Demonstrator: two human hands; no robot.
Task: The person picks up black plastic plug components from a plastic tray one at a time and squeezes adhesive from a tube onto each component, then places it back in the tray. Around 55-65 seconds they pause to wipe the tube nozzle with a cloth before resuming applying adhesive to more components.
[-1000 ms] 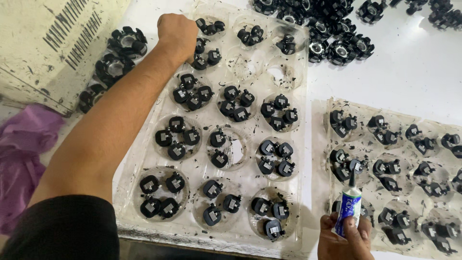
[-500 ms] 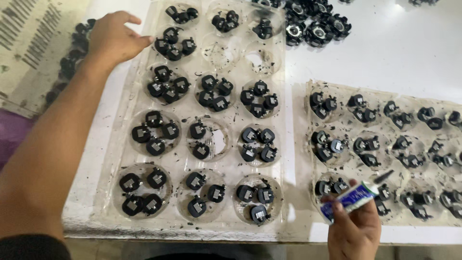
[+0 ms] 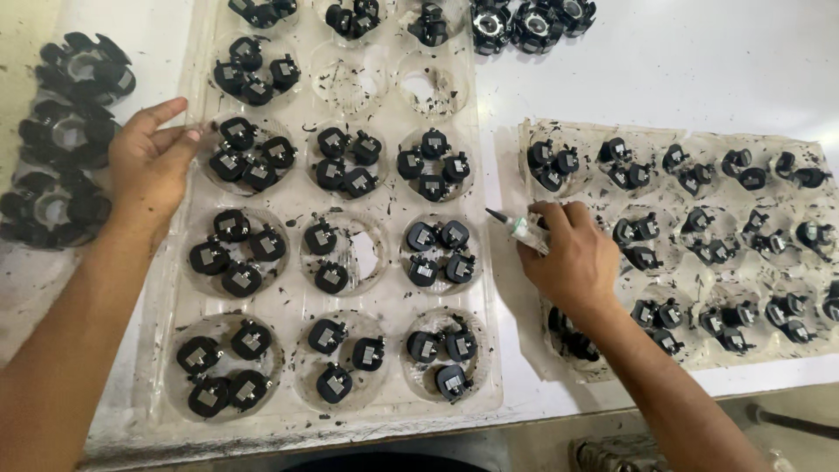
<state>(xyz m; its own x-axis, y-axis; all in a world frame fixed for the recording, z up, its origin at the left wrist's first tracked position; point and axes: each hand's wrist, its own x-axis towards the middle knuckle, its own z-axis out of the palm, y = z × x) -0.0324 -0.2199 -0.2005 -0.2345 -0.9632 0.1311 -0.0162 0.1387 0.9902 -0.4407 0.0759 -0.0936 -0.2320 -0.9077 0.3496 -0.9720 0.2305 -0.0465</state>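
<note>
My left hand [image 3: 150,166] rests flat on the left rim of a clear plastic tray [image 3: 288,301], fingers spread, holding nothing. The tray's round wells hold small black parts [image 3: 241,253] with silver squares; two wells near the top are bare. My right hand [image 3: 572,253] grips a small white glue tube [image 3: 523,229], its dark nozzle pointing left toward the gap between the two trays. A second clear tray [image 3: 524,140] with more black parts [image 3: 552,166] lies under and to the right of that hand.
Black ring-shaped parts [image 3: 65,140] are stacked at the far left, beside my left hand. More of them [image 3: 529,17] lie at the top centre on the white table [image 3: 682,70]. The table's front edge [image 3: 743,376] runs along the bottom.
My left hand has come down from the tray's top-left corner to its left rim. My right hand has risen with the tube from the table's front edge to the second tray's left side.
</note>
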